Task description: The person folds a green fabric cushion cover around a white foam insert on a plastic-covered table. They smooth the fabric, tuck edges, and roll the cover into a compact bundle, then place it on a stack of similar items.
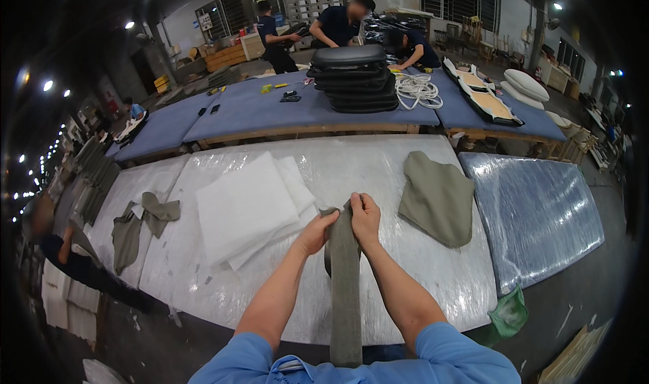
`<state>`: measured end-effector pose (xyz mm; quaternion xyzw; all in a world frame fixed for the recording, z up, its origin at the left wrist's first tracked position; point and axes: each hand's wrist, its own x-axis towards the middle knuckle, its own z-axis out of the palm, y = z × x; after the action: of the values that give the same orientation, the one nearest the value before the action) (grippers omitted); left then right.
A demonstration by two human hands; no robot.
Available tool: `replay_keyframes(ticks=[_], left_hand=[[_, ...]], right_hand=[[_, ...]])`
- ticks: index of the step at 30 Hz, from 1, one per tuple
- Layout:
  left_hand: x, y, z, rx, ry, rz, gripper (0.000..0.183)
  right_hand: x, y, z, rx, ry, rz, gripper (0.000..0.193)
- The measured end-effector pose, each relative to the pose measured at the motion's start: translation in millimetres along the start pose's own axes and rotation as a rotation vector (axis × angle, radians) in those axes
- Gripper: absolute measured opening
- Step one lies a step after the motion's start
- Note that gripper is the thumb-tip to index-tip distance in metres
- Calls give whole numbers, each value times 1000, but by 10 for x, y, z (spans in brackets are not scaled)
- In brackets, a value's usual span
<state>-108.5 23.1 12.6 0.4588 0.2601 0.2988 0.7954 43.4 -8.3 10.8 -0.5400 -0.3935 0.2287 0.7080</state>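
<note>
A long strip of olive-grey fabric [346, 296] hangs between my forearms, its upper end raised over the table and its lower end reaching toward my shirt. My left hand [318, 232] pinches one side of that upper end. Gripping the other side is my right hand [366, 220], fingers closed on the cloth. To the left, white square padding sheets [247, 208] lie in an uneven stack. A rounded olive fabric piece [438, 198] rests flat on the right, apart from my hands. Smaller olive fabric pieces [127, 238] lie at the far left.
My table is wrapped in clear plastic film [399, 309]. Beyond it, a blue-covered table [263, 117] bears stacked black cushions [355, 80] and a coil of white cord [418, 91]. A plastic-wrapped blue panel [534, 215] adjoins on the right. Several people work nearby, one [74, 259] close at left.
</note>
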Motion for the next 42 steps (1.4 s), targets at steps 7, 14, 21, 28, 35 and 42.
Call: replay_keyframes(ticks=[7,14,21,28,35,42], left_hand=[[-17,-166,341,249,395,29,45],[71,-166,402,276,461,60,49],[70,-131,499,383,554,46,60],[46,-112,449,393,543,85,63],[54,-123,557,449,624,117,62],[-34,-112,660,344,559,73,54]], right_hand=[[252,-210,-16,-368,-35,145,58],[366,-189,30,-553,-54,67,48],[445,-120,31,-602,-119,154,37],[465,-124,111,-640,-166,110,33],[520,-30,53,-722,-193,28,30],[521,-163,-15,-725,-228,91,29]])
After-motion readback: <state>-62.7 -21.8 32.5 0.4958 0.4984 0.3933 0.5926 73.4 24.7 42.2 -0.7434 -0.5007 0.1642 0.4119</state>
